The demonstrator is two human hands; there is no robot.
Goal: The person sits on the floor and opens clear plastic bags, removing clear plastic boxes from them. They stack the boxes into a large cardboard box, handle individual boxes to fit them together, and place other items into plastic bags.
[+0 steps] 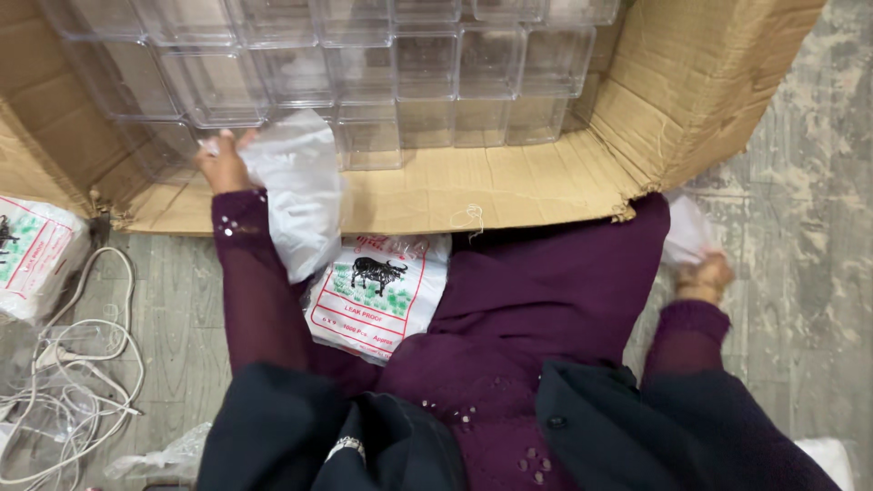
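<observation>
I look down at my two hands. My left hand [221,164] is shut on a thin white bag [296,195]. It holds the bag at the edge of the big cardboard box [509,186], right by the clear tubs [364,68] stacked inside. The bag hangs down over the box flap. My right hand [702,277] is low by the floor [809,182], beside the box. It is closed on another white bag [687,232], but the picture is blurry there.

A printed pack of bags [377,291] lies on my lap, half under the flap.

To do this well, I think I should grip the bag by its top, shake it open, and pick one tub at a time so the stack stays neat.

White cables [73,382] lie on the floor at the left.
</observation>
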